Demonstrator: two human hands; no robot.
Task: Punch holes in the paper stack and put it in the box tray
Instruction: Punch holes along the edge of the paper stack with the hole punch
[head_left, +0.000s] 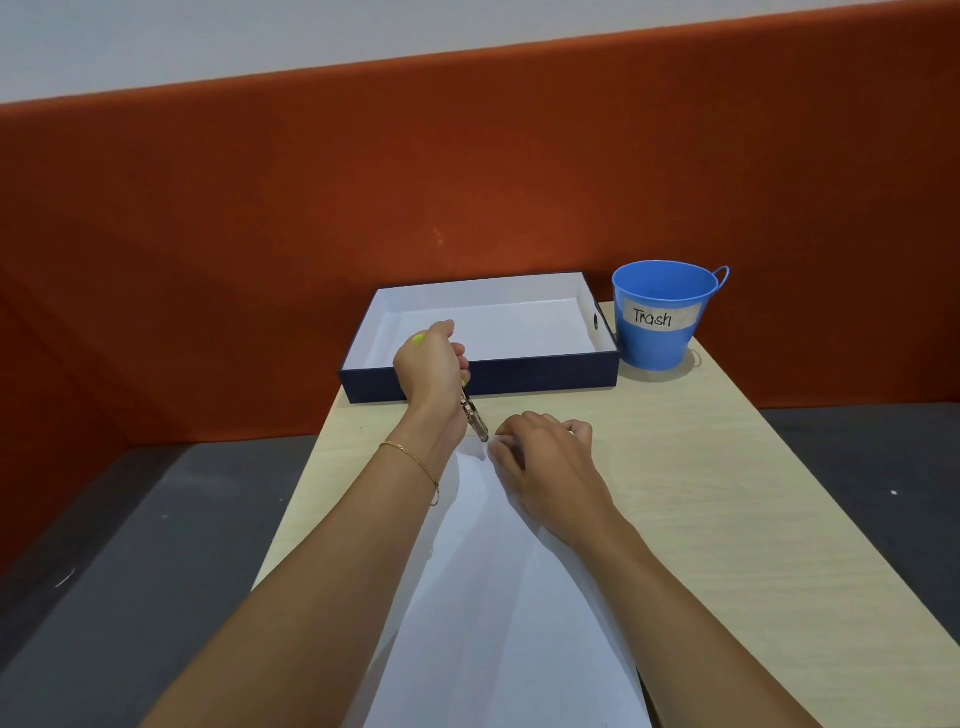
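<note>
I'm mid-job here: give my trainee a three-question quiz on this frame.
1. True or false: the box tray already holds paper.
2. Which hand grips the hole punch? A) left hand B) right hand
3. What word is on the blue bucket?

Key: 1. False, it shows only its bare white inside. 2. A; the right hand presses on the paper stack. 3. Trash.

The counter (675, 493) looks like pale matt wood laminate. The paper stack (498, 597) is smooth white paper. The box tray (519, 375) seems textured navy card outside. The hole punch (475, 418) is shiny metal, the bucket (660, 332) glossy blue, perhaps painted metal.
</note>
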